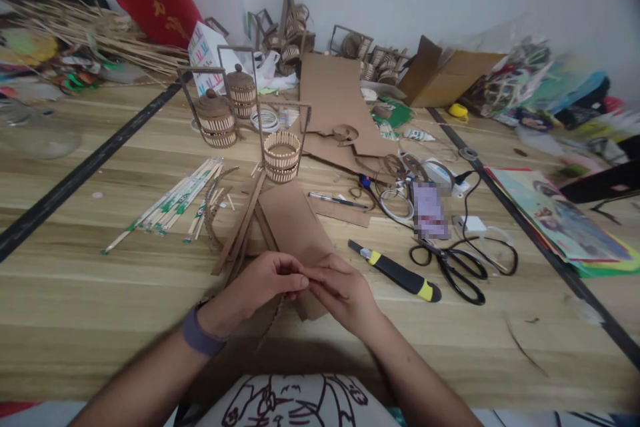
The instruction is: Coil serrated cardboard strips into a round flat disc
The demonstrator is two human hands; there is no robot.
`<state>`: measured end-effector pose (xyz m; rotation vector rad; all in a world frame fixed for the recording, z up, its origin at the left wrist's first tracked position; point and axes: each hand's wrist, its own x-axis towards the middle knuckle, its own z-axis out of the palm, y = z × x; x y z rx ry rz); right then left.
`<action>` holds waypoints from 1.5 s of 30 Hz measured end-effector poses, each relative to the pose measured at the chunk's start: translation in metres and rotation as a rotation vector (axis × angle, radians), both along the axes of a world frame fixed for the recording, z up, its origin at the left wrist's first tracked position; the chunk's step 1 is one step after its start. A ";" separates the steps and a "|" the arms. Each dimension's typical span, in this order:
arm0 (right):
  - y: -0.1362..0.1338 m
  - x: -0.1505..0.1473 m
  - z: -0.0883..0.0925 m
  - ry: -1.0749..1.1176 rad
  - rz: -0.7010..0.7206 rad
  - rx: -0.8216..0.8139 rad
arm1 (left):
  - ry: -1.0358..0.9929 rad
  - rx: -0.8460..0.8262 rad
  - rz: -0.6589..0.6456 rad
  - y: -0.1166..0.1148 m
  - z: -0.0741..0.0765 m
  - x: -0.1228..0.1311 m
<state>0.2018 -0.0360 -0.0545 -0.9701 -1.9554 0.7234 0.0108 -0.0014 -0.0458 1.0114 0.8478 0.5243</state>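
My left hand (277,277) and my right hand (345,293) meet fingertip to fingertip over a cardboard sheet (297,220). Both are closed in a pinch. From beneath the left fingers hangs a thin corrugated cardboard strip (271,321), its upper end hidden by the hand. What the right fingertips pinch is covered. Flat cardboard strips (240,227) lie just beyond my left hand, beside a curled corrugated strip (211,217). Farther off stands a small bucket of short wooden sticks (281,157) with a tall cardboard handle.
A utility knife (400,273) with its blade out and black-handled scissors (453,263) lie to the right. Wrapped chopsticks (173,203) lie left. Two lidded buckets (215,120) stand behind them. A pen (337,200), cables and a large cardboard piece (330,90) are farther back.
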 end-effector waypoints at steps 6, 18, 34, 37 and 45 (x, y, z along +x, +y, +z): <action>-0.001 -0.001 0.001 -0.017 -0.036 0.001 | -0.024 -0.032 -0.018 -0.001 0.001 0.000; -0.002 0.001 0.001 -0.001 -0.062 0.028 | -0.031 -0.067 -0.049 -0.003 0.004 0.001; 0.002 0.003 0.005 -0.036 0.051 -0.077 | 0.113 0.077 -0.054 0.001 0.000 -0.001; 0.001 0.003 0.004 -0.044 0.032 -0.038 | 0.083 0.034 -0.050 0.000 -0.001 -0.001; 0.001 0.005 0.002 -0.029 -0.008 -0.023 | 0.067 -0.004 -0.058 -0.001 0.002 -0.001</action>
